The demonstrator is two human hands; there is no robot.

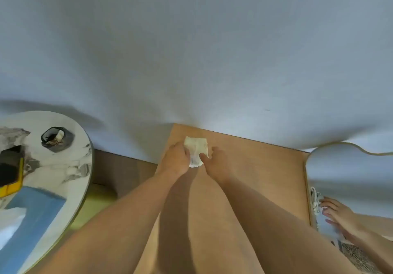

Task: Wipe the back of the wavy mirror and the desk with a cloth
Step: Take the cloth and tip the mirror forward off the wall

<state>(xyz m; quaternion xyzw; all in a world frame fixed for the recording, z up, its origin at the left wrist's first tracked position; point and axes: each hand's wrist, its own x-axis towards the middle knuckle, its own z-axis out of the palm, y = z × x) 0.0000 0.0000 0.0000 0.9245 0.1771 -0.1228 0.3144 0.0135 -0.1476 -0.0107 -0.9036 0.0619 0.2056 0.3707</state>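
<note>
A pale cream cloth (196,149) lies on the light wooden desk (261,167), close to the desk's far left corner by the wall. Both of my hands are on it. My left hand (175,160) grips its left edge with curled fingers. My right hand (214,163) holds its right edge, thumb on top. The wavy mirror (348,167) with a thin gold rim stands at the desk's right edge, its glass toward me. It reflects the wall, my hands and the cloth.
A round marble-patterned table (70,167) stands to the left with a dark ashtray (55,139), a yellow-and-black object (11,171) and a blue item (32,220) on it. A gap of floor separates it from the desk. A plain white wall rises behind.
</note>
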